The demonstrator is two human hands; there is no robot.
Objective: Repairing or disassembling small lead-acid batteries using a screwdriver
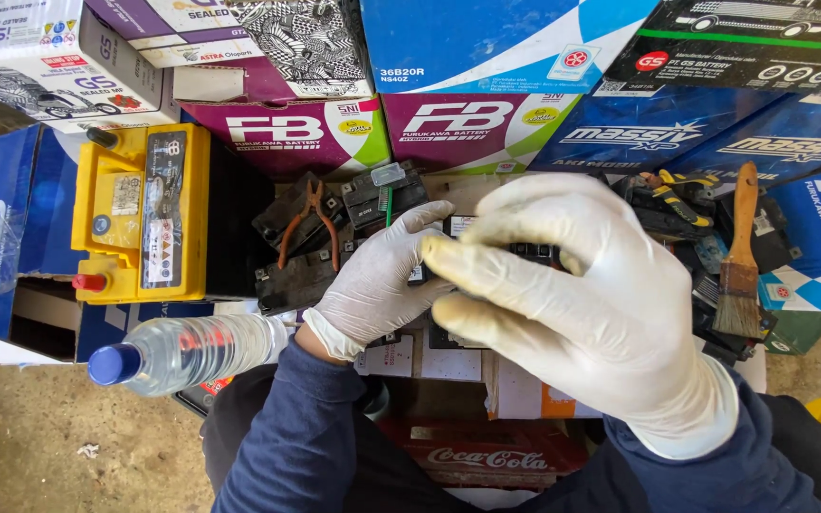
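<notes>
Both gloved hands work over 1 small black battery [525, 252]: left hand [377, 285] grips its edge, right hand [572, 294] hovers half-curled (apparently empty), so steady it firmly.

Small black battery [530, 251]: sits on the work surface among other dark battery casings, just below the stacked cartons. Largely hidden behind the two gloved hands; only a strip of its top with a white label shows. Exact tilt cannot be determined.
</notes>
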